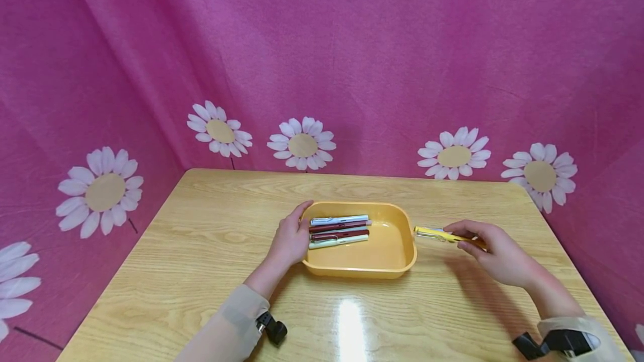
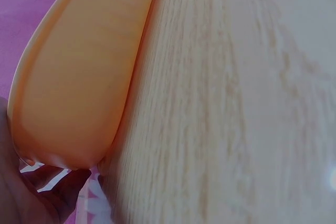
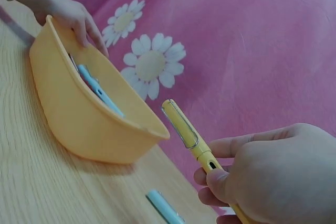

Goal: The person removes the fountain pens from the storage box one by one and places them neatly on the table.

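Note:
A yellow pen point(image 1: 441, 234) with a metal clip is pinched between the thumb and fingers of my right hand point(image 1: 495, 253). Its capped end points left, toward the yellow plastic tray point(image 1: 358, 274), and is held above the table in the right wrist view. My left hand point(image 1: 293, 239) grips the tray's left end, with fingers over the rim in the right wrist view. Inside the tray, several pens lie side by side near that hand: a pale blue pen point(image 1: 347, 219), dark red pens point(image 1: 347, 234) and a pale green-white pen point(image 1: 339, 242).
A teal pen point(image 3: 165, 207) lies on the wooden table point(image 1: 211, 272) below my right hand. Behind the table hangs a pink curtain point(image 1: 372, 71) with white daisies. A bright light reflection shows on the tabletop in front of the tray.

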`<state>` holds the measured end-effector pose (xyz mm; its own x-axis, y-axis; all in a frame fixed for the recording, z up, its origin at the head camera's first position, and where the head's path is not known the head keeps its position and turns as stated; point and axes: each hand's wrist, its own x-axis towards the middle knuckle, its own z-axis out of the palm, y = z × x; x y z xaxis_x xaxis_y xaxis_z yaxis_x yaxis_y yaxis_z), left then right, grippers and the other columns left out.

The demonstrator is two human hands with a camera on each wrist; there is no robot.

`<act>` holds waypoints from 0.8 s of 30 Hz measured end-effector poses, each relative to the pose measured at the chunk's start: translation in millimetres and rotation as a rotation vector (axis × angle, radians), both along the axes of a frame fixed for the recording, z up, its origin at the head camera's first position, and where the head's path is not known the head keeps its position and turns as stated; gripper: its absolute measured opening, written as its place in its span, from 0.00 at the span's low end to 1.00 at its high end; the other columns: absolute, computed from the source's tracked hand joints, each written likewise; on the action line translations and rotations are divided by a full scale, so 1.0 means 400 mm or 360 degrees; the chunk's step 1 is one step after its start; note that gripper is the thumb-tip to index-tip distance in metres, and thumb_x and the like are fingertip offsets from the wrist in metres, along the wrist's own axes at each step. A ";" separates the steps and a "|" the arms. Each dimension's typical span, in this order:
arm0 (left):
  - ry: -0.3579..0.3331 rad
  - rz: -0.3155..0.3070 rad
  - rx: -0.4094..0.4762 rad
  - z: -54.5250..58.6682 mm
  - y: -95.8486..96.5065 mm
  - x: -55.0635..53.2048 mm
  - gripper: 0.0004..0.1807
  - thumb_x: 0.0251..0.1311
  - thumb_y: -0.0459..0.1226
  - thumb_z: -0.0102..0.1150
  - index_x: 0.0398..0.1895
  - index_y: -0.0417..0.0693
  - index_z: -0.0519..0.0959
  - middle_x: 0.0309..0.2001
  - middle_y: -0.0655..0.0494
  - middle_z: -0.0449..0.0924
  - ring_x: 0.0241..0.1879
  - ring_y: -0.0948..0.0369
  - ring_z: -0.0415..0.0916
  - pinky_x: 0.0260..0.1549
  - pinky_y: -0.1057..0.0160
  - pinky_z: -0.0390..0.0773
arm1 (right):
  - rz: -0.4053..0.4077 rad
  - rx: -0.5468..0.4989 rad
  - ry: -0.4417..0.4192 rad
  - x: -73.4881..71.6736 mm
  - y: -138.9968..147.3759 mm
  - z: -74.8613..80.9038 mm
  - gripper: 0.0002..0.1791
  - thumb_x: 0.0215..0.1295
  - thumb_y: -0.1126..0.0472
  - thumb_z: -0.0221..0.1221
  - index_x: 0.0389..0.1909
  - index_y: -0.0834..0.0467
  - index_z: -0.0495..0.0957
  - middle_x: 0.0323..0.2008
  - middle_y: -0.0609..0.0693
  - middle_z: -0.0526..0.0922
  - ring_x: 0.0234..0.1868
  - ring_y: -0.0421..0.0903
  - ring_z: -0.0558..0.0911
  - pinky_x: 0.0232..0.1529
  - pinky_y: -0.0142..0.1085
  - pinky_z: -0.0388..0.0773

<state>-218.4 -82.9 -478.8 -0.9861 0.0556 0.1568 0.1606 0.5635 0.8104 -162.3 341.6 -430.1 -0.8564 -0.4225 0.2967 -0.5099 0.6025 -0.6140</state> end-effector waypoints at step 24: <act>-0.0032 0.0019 0.0001 0.000 0.001 -0.002 0.26 0.79 0.33 0.46 0.77 0.56 0.72 0.65 0.41 0.80 0.66 0.45 0.75 0.68 0.44 0.70 | -0.0234 0.0085 -0.0115 0.009 0.103 -0.058 0.22 0.65 0.81 0.61 0.55 0.60 0.85 0.48 0.52 0.86 0.47 0.38 0.79 0.46 0.22 0.74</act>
